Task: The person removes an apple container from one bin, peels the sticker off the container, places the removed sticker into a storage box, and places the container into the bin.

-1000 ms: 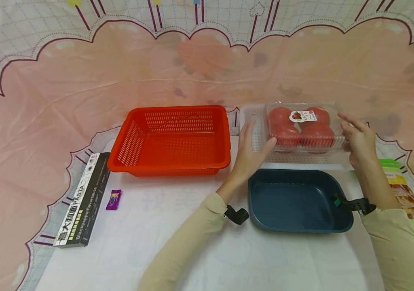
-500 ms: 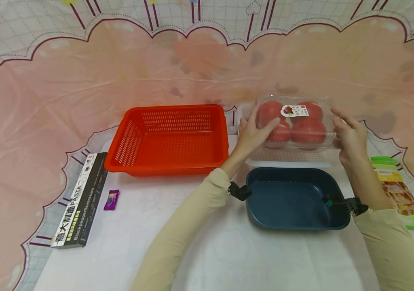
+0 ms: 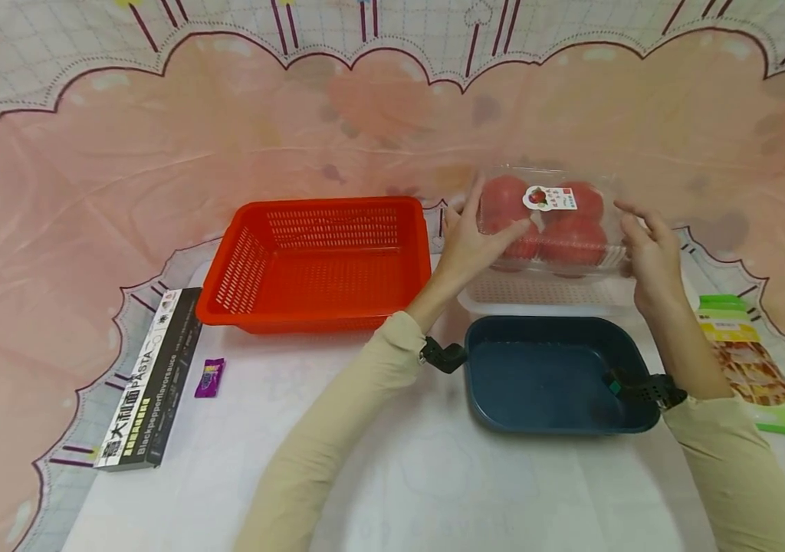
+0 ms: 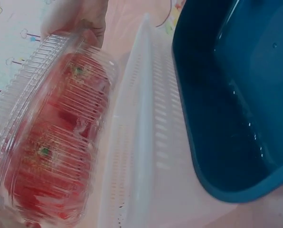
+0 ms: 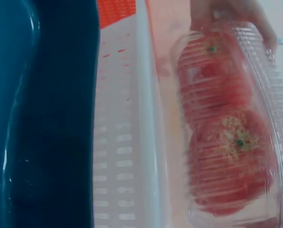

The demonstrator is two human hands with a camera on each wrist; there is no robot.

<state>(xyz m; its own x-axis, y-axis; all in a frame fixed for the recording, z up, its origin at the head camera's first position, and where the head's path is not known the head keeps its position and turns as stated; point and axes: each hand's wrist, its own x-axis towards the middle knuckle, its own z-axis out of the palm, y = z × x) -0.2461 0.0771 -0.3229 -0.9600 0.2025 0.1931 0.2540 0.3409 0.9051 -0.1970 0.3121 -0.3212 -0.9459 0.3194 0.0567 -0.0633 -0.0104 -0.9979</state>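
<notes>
Both hands hold a clear plastic box (image 3: 609,238) of tomatoes (image 3: 575,236), with a white label (image 3: 550,198) on its lid. My left hand (image 3: 467,244) grips the left end, thumb across the near left corner. At the other end, my right hand (image 3: 656,264) has its fingers around the side. The box hangs over a white perforated basket (image 3: 544,293), covering its back part in the head view. In the left wrist view, a gap shows between the ribbed box (image 4: 61,128) and the basket wall (image 4: 141,118). Red tomatoes show through the box side (image 5: 222,156) in the right wrist view.
A dark blue basin (image 3: 561,376) stands right in front of the white basket. Left of it is a red-orange basket (image 3: 337,284). Farther left lie a black pasta box (image 3: 151,376) and a small purple packet (image 3: 209,378). A green-yellow food bag (image 3: 754,368) lies by the right forearm.
The left hand has moved from beside the tomato box to gripping its left end. Both hands have raised the box up and slightly left, uncovering more of the white basket's front.
</notes>
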